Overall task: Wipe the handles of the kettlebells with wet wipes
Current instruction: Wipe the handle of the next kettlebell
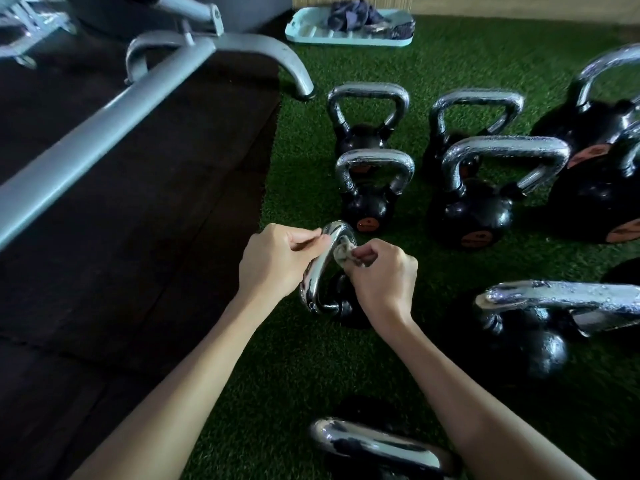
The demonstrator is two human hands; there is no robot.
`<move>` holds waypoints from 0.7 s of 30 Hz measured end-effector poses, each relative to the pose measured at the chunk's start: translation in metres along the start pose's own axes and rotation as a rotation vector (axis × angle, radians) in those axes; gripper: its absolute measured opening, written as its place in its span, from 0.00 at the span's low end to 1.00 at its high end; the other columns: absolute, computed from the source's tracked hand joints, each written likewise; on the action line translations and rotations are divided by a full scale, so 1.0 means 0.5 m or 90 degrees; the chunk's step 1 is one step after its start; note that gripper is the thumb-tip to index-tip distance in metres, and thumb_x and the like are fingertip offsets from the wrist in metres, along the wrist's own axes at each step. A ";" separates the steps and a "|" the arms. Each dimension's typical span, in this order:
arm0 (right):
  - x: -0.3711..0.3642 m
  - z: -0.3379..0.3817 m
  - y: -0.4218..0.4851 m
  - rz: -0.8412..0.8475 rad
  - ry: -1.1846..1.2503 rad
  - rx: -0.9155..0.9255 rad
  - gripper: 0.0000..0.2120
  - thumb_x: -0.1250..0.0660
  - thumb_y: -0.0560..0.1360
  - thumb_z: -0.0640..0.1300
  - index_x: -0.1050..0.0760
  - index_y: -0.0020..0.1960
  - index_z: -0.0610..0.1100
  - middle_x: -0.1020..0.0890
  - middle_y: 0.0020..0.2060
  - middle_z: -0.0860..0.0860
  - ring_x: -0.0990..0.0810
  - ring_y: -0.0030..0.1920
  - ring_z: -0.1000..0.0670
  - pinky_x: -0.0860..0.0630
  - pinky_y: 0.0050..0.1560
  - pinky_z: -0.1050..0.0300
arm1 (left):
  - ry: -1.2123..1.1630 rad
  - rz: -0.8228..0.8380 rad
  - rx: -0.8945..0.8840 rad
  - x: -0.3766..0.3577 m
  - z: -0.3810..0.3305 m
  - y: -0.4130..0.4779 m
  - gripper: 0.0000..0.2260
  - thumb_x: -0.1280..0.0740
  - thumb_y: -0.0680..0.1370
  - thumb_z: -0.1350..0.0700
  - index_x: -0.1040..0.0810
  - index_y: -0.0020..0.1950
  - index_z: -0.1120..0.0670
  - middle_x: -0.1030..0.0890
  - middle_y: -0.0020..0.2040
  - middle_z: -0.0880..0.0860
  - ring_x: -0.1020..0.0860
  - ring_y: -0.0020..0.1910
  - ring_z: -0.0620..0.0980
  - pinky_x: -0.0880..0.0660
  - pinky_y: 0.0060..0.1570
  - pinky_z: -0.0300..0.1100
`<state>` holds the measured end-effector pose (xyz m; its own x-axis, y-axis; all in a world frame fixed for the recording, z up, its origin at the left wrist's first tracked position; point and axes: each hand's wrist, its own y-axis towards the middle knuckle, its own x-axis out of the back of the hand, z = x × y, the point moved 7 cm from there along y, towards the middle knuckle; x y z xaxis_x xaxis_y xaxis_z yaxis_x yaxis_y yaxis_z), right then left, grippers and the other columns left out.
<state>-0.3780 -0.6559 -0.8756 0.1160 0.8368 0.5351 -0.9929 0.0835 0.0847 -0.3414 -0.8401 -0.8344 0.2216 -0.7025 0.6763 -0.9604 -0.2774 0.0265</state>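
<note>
A small black kettlebell [341, 303] with a chrome handle [317, 271] stands on green turf in the centre. My left hand [277, 258] pinches one end of a crumpled grey-white wet wipe at the handle's top outer side. My right hand [381, 271] grips the bunched wipe [343, 252] inside the handle loop, so the wipe runs around the top of the handle. Several other black kettlebells with chrome handles stand around, such as one [369, 192] just beyond and a larger one [485, 192] to its right.
A grey metal machine frame [114, 112] crosses the dark rubber mat [138, 237] on the left. A pale tray [349, 29] with dark cloth sits at the back. More kettlebells lie near right [540, 317] and at the bottom edge [377, 445].
</note>
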 end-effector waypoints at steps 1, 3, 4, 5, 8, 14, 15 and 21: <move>0.006 0.000 0.001 0.002 0.003 -0.010 0.05 0.21 0.69 0.44 0.16 0.42 0.50 0.17 0.34 0.58 0.18 0.36 0.60 0.20 0.38 0.64 | 0.018 0.023 -0.006 -0.004 -0.003 -0.001 0.19 0.26 0.75 0.39 0.17 0.63 0.43 0.15 0.55 0.42 0.16 0.47 0.37 0.17 0.41 0.41; 0.031 0.002 0.007 -0.013 0.022 -0.023 0.04 0.21 0.70 0.45 0.16 0.40 0.51 0.18 0.33 0.58 0.19 0.35 0.61 0.25 0.33 0.71 | 0.085 0.082 -0.020 -0.013 -0.008 -0.004 0.26 0.24 0.72 0.40 0.22 0.69 0.41 0.19 0.62 0.41 0.18 0.57 0.41 0.20 0.47 0.36; 0.050 0.006 0.010 -0.029 0.034 -0.023 0.04 0.21 0.70 0.46 0.16 0.40 0.51 0.17 0.33 0.57 0.19 0.34 0.61 0.26 0.32 0.72 | 0.110 0.105 -0.027 -0.014 -0.012 -0.004 0.28 0.23 0.72 0.41 0.24 0.71 0.41 0.20 0.65 0.42 0.18 0.59 0.43 0.21 0.50 0.37; 0.073 0.012 0.014 -0.047 0.037 -0.014 0.04 0.21 0.70 0.46 0.16 0.40 0.51 0.17 0.32 0.57 0.19 0.34 0.61 0.26 0.32 0.72 | 0.121 0.119 -0.036 -0.013 -0.015 -0.001 0.30 0.22 0.71 0.42 0.24 0.72 0.41 0.20 0.66 0.43 0.19 0.61 0.44 0.22 0.53 0.38; 0.143 0.038 0.029 -0.071 0.005 0.022 0.05 0.20 0.69 0.46 0.16 0.39 0.51 0.18 0.31 0.59 0.20 0.33 0.64 0.28 0.31 0.73 | 0.136 0.166 -0.075 -0.011 -0.041 0.026 0.33 0.20 0.68 0.41 0.23 0.71 0.43 0.19 0.65 0.45 0.20 0.62 0.43 0.22 0.60 0.42; 0.246 0.056 0.054 -0.036 -0.063 0.041 0.07 0.18 0.66 0.45 0.16 0.37 0.52 0.20 0.28 0.59 0.23 0.28 0.64 0.31 0.27 0.73 | 0.256 0.303 -0.217 -0.045 -0.154 0.074 0.27 0.21 0.72 0.48 0.22 0.69 0.40 0.20 0.66 0.44 0.29 0.42 0.18 0.33 0.33 0.25; 0.258 0.058 0.055 -0.033 -0.073 0.046 0.07 0.18 0.66 0.44 0.16 0.37 0.51 0.19 0.28 0.58 0.22 0.29 0.63 0.31 0.28 0.73 | 0.280 0.319 -0.237 -0.053 -0.171 0.076 0.26 0.21 0.72 0.48 0.22 0.69 0.39 0.20 0.67 0.44 0.27 0.49 0.23 0.34 0.38 0.22; 0.303 0.069 0.057 0.001 -0.112 0.069 0.06 0.18 0.66 0.43 0.15 0.38 0.49 0.18 0.30 0.55 0.21 0.31 0.62 0.30 0.29 0.75 | 0.360 0.383 -0.291 -0.083 -0.212 0.021 0.23 0.21 0.69 0.41 0.21 0.63 0.31 0.21 0.45 0.30 0.24 0.35 0.28 0.33 0.35 0.28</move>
<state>-0.3876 -0.5454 -0.7633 0.1259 0.7292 0.6727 -0.9856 0.0150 0.1683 -0.3787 -0.7442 -0.7841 -0.3332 -0.1891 0.9237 -0.8865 0.3965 -0.2386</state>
